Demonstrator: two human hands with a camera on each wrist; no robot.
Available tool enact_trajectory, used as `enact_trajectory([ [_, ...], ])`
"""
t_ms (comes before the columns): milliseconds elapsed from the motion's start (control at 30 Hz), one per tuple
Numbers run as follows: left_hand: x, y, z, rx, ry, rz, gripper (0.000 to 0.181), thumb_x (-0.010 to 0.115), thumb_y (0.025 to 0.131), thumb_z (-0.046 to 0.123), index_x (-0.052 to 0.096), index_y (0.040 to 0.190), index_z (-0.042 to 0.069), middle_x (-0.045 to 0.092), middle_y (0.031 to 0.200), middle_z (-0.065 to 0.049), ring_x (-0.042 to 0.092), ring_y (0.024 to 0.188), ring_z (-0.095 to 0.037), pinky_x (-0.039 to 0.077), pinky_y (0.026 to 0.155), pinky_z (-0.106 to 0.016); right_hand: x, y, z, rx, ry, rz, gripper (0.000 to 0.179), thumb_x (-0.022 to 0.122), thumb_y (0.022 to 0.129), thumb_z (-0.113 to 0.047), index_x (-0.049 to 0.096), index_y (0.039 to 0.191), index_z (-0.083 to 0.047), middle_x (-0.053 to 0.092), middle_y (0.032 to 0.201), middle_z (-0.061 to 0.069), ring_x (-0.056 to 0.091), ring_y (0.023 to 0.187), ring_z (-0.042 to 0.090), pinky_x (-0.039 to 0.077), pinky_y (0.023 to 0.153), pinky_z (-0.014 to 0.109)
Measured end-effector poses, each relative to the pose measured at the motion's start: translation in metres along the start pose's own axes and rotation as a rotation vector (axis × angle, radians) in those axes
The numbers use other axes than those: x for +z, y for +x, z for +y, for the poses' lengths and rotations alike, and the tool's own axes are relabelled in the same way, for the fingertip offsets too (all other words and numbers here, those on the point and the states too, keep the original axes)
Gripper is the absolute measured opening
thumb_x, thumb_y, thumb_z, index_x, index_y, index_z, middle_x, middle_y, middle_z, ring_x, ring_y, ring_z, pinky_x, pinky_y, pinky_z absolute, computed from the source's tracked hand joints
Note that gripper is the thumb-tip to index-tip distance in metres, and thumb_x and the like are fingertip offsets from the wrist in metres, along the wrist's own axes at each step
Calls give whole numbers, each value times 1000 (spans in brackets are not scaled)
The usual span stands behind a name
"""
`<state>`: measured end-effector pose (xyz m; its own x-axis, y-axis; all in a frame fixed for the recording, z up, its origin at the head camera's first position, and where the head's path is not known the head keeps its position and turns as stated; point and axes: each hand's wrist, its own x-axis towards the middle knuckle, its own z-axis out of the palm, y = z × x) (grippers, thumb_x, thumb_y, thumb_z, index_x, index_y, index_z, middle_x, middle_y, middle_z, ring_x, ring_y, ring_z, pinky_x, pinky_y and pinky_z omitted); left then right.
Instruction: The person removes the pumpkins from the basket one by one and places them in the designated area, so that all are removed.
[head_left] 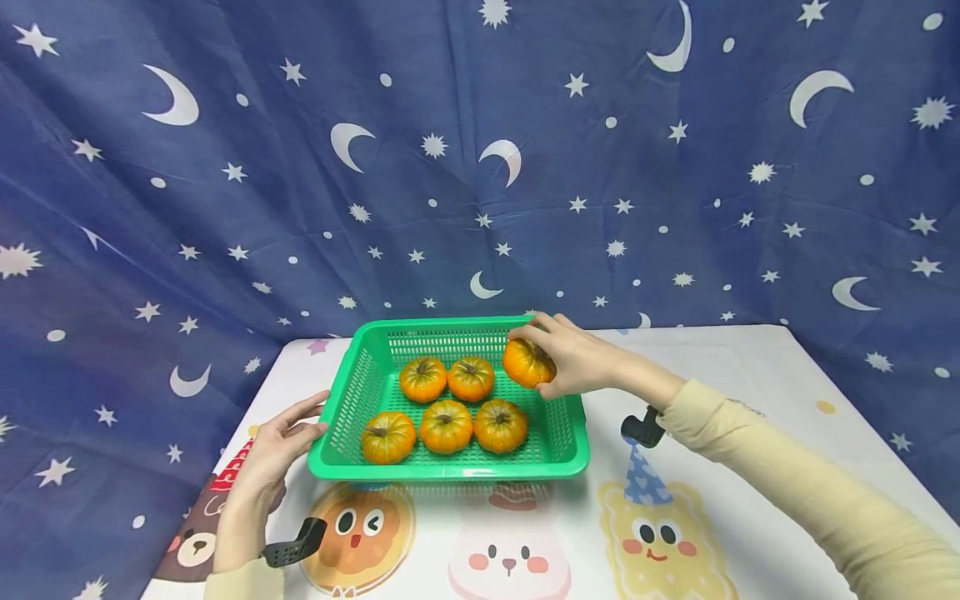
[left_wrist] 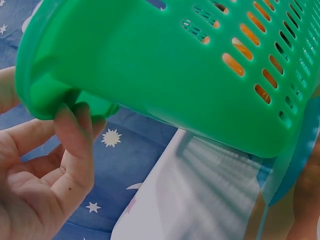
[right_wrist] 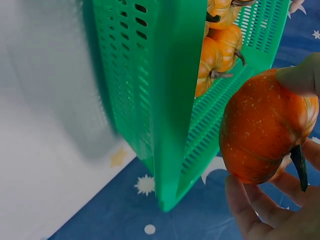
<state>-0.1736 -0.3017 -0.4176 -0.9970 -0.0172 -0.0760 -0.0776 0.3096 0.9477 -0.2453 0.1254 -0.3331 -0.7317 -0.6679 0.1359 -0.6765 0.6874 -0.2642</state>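
A green plastic basket [head_left: 450, 472] with slotted walls stands on the table. Inside sit several small orange pumpkins with stems: two in the back row, including one pumpkin [head_left: 423, 380] at the left, and three in front. My left hand [head_left: 273, 454] pinches the basket's left rim between thumb and fingers, which the left wrist view shows from close by. Over the back right of the basket, my right hand [head_left: 576, 357] holds another small pumpkin [right_wrist: 265, 127], thumb on one side and fingers on the other. Its dark stem points toward the palm side.
A white tablecloth [head_left: 712, 383] with cartoon figures covers the table. Behind it hangs a blue curtain [head_left: 420, 92] with white moons and stars. Each wrist wears a black camera mount, such as the left mount [head_left: 296, 543].
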Motion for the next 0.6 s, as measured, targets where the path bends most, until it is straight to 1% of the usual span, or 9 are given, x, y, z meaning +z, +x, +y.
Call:
enact_trajectory([
  [167,-1,0,0,-2,0,-3,55,59,93,13,42,144,5,59,101,22,64,83,0,52,78,-18,-7,-12,3,20,-8,30,75,77,65,-20,51,135,-18,50,122,7,46,101,24,46,79,36],
  [333,0,0,1,-9,-11,-3,54,58,93,12,42,144,5,59,101,23,63,83,0,51,78,-17,-11,-23,11,46,-20,62,76,77,64,-19,51,135,-18,51,123,7,47,103,25,47,82,38],
  [500,1,1,0,-3,-34,-4,54,58,93,11,41,144,2,60,101,21,63,83,0,52,77,-16,-13,-33,23,57,-37,100,75,77,64,-18,52,134,-15,52,121,8,48,101,26,46,81,39],
  [600,1,1,0,-4,-44,3,55,59,92,12,42,143,2,60,99,22,64,82,0,52,77,-16,-15,-38,29,73,-48,115,74,76,65,-21,52,134,-14,52,121,8,48,101,28,47,81,39],
])
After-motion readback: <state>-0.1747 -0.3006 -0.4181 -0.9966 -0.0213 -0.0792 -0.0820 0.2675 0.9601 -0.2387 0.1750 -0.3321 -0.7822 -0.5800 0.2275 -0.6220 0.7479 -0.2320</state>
